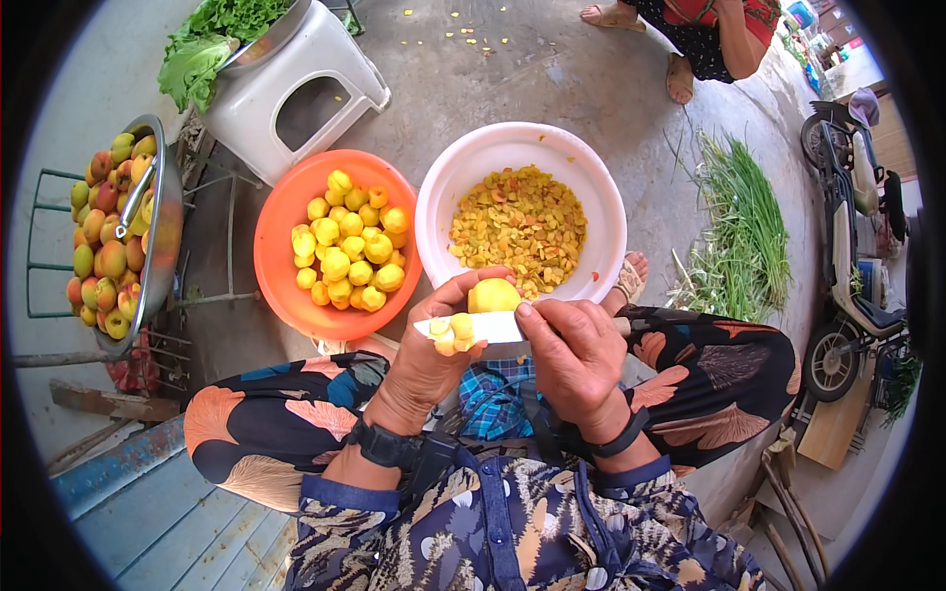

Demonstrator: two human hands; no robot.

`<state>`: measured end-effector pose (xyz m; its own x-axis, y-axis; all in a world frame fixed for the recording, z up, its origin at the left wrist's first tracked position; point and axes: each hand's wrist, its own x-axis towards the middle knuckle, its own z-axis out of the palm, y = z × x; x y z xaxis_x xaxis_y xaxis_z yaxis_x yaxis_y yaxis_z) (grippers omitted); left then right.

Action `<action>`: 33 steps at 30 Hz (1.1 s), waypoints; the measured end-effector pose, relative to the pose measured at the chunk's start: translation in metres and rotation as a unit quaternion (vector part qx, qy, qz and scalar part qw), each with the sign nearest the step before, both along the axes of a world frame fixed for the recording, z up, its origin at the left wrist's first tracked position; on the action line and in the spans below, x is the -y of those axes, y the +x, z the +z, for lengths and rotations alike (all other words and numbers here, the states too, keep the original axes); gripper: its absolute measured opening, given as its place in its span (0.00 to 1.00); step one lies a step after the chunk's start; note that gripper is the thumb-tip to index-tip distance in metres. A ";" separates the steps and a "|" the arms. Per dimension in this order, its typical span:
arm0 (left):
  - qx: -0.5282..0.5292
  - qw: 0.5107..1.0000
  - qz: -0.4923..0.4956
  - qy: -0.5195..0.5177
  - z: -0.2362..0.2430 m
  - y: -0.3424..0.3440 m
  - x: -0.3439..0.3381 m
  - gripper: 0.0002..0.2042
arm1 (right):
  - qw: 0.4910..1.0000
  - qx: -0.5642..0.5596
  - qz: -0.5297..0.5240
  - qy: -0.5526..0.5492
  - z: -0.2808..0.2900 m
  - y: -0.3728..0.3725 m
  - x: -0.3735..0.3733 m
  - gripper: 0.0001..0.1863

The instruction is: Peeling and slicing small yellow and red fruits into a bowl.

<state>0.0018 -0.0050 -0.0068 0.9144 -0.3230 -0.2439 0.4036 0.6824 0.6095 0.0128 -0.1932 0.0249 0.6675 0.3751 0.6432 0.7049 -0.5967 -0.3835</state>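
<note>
My left hand (431, 357) is closed around a peeled yellow peach (494, 295), held just above the near rim of the white basin (431, 212). My right hand (581, 360) grips a knife (498, 327), its flat blade lying across the near side of the fruit. Several pale yellow slices (452, 333) cling to the blade near its tip. Thin yellow slices (522, 222) are heaped inside the white basin. To its left, touching or nearly so, an orange basin (276, 222) holds many whole peeled peaches (347, 241).
At the left, a metal bowl (169, 222) of unpeeled peaches rests on a green-framed stand, a peeler lying on top. A white stool (286, 84) carries a bowl of lettuce (197, 64). Green stalks (739, 227) lie on the floor at right, near a parked scooter (852, 246). Another person (700, 39) sits beyond.
</note>
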 end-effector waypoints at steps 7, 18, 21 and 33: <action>0.028 0.999 0.029 0.005 -0.006 -0.003 0.006 0.31 | 1.000 0.000 -0.002 -0.013 -0.002 0.001 0.000 0.22; 0.013 1.000 0.016 0.001 0.000 0.000 0.007 0.28 | 0.990 -0.053 -0.124 0.050 -0.007 0.010 0.015 0.18; 0.004 0.999 0.033 0.003 -0.002 0.000 0.008 0.29 | 1.000 -0.007 -0.024 0.012 0.005 0.007 0.007 0.19; 0.017 0.998 0.057 -0.018 -0.004 -0.001 0.006 0.26 | 0.998 -0.025 -0.065 0.010 -0.004 0.007 0.007 0.17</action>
<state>0.0008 -0.0108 -0.0105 0.9533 -0.2236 -0.2030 0.3015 0.7443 0.5960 0.0195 -0.1999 0.0206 0.7411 0.2704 0.6146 0.6019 -0.6732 -0.4296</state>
